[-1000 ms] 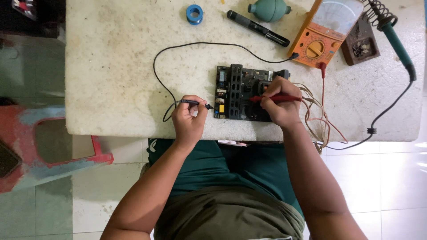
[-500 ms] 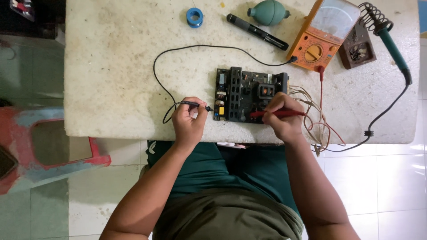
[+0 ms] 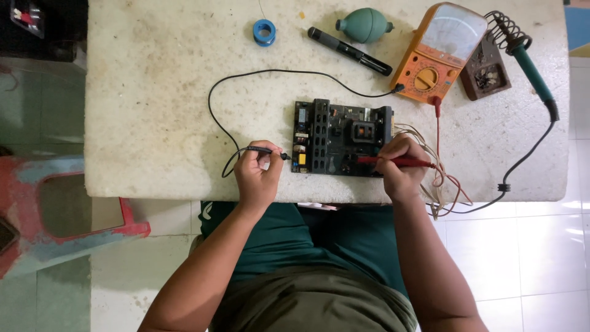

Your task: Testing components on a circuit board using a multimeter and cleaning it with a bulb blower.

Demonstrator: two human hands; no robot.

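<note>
Found the dark circuit board (image 3: pixel 341 138) lying flat on the pale stone table (image 3: pixel 153 92), close to the front edge and between the 2 hands. Judged it light and stiff but fragile, crowded with raised parts, so best lifted by its bare edges, not by the components. Had the left hand (image 3: pixel 257 175) curled shut around a slim black probe (image 3: pixel 264 150), tip at or just beside the board's left edge. Had the right hand (image 3: pixel 399 169) closed on a red probe (image 3: pixel 399 162), held like a pen, tip down on the board's lower right part. Reckoned both probes light, rigid and easy to slip off a small contact, with limp leads running back to the orange multimeter (image 3: pixel 433 55). Could not make out the exact points under either tip, nor the meter's needle. Lost the board's right end behind the right hand's fingers and a tangle of loose wires (image 3: pixel 442 184). Noted a soldering iron (image 3: pixel 531 61) on its stand far right, and a blue tape roll (image 3: pixel 264 32) and a green bulb blower (image 3: pixel 364 24) near the far edge.
</note>
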